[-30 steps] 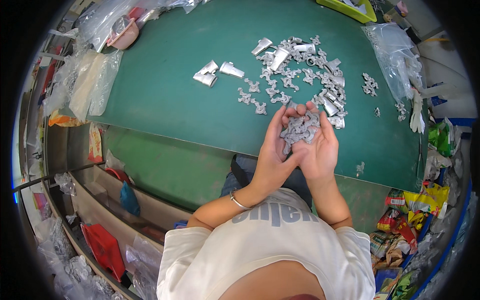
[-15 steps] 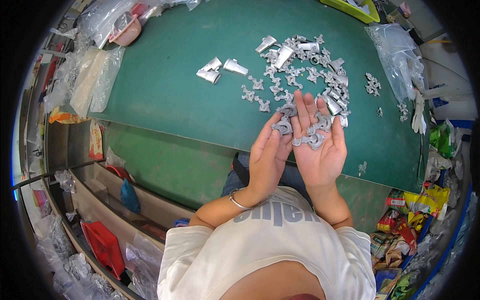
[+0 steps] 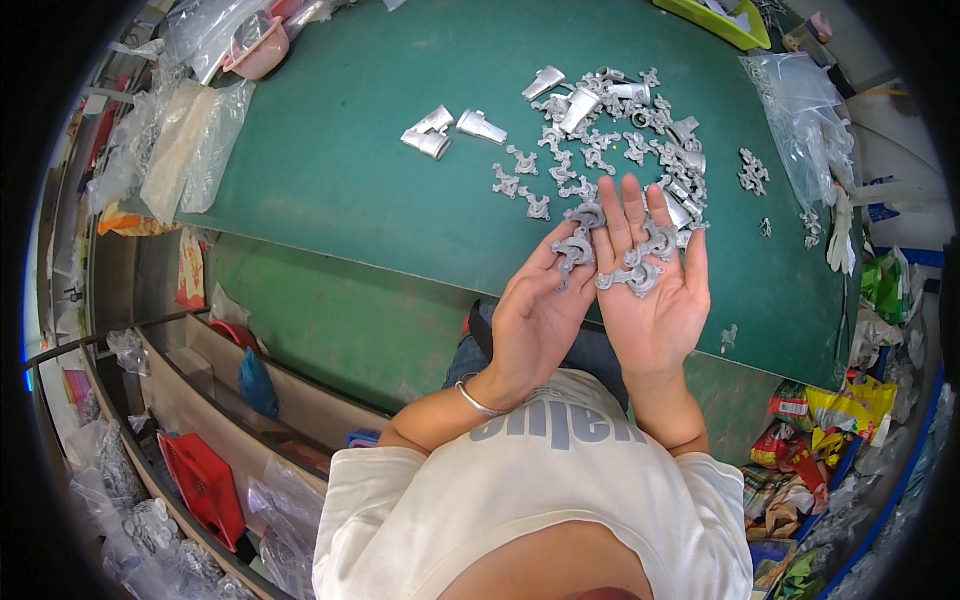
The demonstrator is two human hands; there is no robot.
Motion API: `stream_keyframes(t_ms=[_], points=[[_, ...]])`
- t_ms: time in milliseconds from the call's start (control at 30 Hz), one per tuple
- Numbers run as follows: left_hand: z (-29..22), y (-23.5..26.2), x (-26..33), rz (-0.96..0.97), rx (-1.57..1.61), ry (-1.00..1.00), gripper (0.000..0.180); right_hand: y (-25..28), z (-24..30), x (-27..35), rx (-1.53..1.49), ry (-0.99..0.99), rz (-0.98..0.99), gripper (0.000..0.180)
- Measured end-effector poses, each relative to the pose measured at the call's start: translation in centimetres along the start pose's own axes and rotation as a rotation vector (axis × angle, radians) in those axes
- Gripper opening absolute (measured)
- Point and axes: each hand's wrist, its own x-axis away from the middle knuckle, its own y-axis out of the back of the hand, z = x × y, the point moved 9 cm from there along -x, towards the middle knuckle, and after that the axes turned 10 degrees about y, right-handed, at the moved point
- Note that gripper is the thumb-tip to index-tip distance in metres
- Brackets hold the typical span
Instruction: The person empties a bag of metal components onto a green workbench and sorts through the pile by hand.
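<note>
Both my hands are side by side, palms up, above the near edge of the green table (image 3: 340,170). Across the fingers of my left hand (image 3: 540,325) lie small grey metal castings (image 3: 574,250) with curved, lobed shapes; the thumb is off them. My right hand (image 3: 652,325) has its fingers stretched out, with similar linked castings (image 3: 632,277) resting on the palm and finger bases. Beyond the fingertips spreads a loose pile of the same castings (image 3: 598,150), mixed with shiny silver tapered sleeves (image 3: 580,108). My right fingers hide part of the pile.
Two silver pieces (image 3: 428,135) lie left of the pile, and a small casting cluster (image 3: 753,172) lies right. Plastic bags (image 3: 800,120) and a glove (image 3: 840,235) line the right edge. A pink basket (image 3: 260,50) and a yellow-green tray (image 3: 720,22) stand at the back.
My left hand has opened flatter, its thumb lifting off the castings, which now lie more exposed. Both hands appear slightly further right; the whole view has shifted a little.
</note>
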Motion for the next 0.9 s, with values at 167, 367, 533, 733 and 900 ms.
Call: stream_keyframes(t_ms=[167,367,533,733,900], points=[[0.1,0.1,-0.1,0.009,0.097,0.046,0.050,-0.2,0.0,0.0,0.013,0.004,0.046,0.047],[0.2,0.2,-0.1,0.023,0.180,0.076,0.054,-0.1,0.0,0.0,0.030,0.016,0.028,0.046],[0.2,-0.4,-0.1,0.044,0.208,0.101,0.054,-0.1,0.3,0.0,0.053,0.020,0.023,0.041],[-0.1,-0.6,-0.2,0.011,0.095,0.102,0.048,0.3,0.6,-0.1,0.152,0.047,0.010,0.037],[0.0,-0.9,0.0,0.029,0.079,0.166,0.049,0.5,1.3,0.0,0.363,0.078,0.003,0.036]])
